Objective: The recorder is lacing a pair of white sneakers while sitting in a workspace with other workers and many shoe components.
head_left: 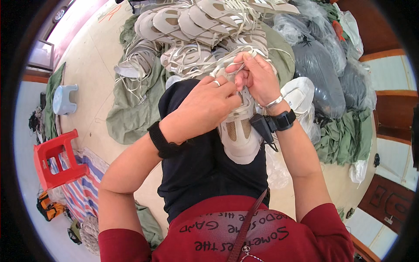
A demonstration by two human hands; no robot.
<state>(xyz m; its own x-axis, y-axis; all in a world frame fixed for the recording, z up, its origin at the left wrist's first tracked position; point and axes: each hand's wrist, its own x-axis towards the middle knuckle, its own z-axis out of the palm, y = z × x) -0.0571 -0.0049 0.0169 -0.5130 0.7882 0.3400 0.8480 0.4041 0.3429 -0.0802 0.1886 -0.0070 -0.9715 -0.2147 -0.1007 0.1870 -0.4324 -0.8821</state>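
Shoe (239, 131), pale and cream, is lying on the person's lap with its long side pointing away, while the left hand (200, 109) is gripping its top and the right hand (257, 76) fingers (242, 61) are pinching a white lace (227, 66) just above it.

Even daylight, bright and soft; no hard shadows on the pale floor (94, 65). Brightest patch sits upper left, where the floor washes toward pink-white glare. Clear plastic bags (323, 65) at upper right carry small specular glints. Strong fisheye distortion: a black circular vignette rings the frame, and door frames and wall edges bow along the rim. Centre is sharp; hands and the shoe between them show fine detail. Rim areas go soft, slightly smeared.
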